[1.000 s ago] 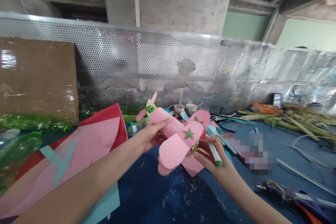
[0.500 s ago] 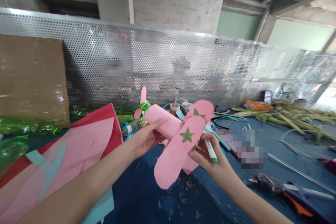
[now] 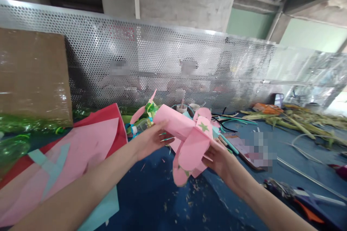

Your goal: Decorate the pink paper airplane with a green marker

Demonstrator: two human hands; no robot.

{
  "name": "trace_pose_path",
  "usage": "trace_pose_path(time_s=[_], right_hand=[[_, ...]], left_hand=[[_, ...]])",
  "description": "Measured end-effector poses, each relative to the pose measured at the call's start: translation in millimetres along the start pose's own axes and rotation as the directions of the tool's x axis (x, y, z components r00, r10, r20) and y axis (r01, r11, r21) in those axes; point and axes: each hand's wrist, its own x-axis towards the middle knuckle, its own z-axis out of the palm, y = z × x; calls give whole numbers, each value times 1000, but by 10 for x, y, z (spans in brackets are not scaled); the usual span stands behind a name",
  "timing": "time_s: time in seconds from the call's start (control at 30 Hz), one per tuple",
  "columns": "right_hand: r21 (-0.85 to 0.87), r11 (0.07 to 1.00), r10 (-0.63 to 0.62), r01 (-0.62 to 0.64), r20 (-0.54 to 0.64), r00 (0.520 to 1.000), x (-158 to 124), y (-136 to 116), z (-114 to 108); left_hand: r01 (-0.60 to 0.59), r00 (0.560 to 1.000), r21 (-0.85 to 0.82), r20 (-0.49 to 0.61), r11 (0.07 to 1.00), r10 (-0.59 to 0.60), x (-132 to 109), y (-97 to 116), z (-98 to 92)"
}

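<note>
A toy plane [image 3: 177, 122] of pink paper is held up over the blue table, its nose to the left. At the nose, a pink propeller [image 3: 138, 114] is fixed to a green bottle neck [image 3: 150, 107]. My left hand [image 3: 151, 140] is closed around the front of the rolled body, its fingers partly underneath. My right hand [image 3: 220, 156] grips the rear part near the wings, thumb on top. The rounded wings [image 3: 193, 148] carry green stars [image 3: 204, 126]. Part of the tail is hidden behind the wings and my right hand.
Red and pink paper sheets [image 3: 97, 137] lie at left, with light blue paper [image 3: 105, 209] below. A cardboard panel [image 3: 32, 75] leans on the perforated screen [image 3: 159, 50]. Dried husks [image 3: 303, 122], a tablet-like object [image 3: 244, 151] and tools [image 3: 303, 202] lie at right. Blurred people show through the screen.
The plane has tilted and its wings have turned, showing more folded surfaces. The propeller has rotated. The green-capped marker formerly in my right hand no longer shows there.
</note>
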Motion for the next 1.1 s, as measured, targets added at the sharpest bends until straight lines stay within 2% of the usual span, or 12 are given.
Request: trace_pose_path(time_s=[0.13, 0.33, 0.53, 0.67, 0.77, 0.9, 1.1], right_hand=[[-56, 995, 81, -78, 55, 995, -29, -78, 11], [-117, 991, 78, -62, 137, 988, -100, -88, 23], [-21, 995, 102, -100, 130, 986, -31, -19, -48], [21, 986, 162, -166, 126, 979, -6, -45, -66], [40, 988, 143, -148, 106, 984, -28, -78, -39], [29, 990, 132, -135, 97, 987, -53, -77, 1], [35, 990, 132, -136, 90, 987, -22, -51, 10]], left_hand=[[-9, 999, -24, -45, 1000, 8, 24, -32, 28], [-47, 991, -65, -127, 997, 39, 12, -47, 140], [-43, 968, -84, -249, 996, 21, 16, -79, 215], [-53, 941, -94, -338, 994, 19, 24, -127, 208], [-50, 925, -96, -379, 994, 10, 2, -139, 221], [-32, 915, -88, -402, 996, -6, -56, -114, 275], [-15, 924, -89, -382, 996, -20, -93, -85, 294]])
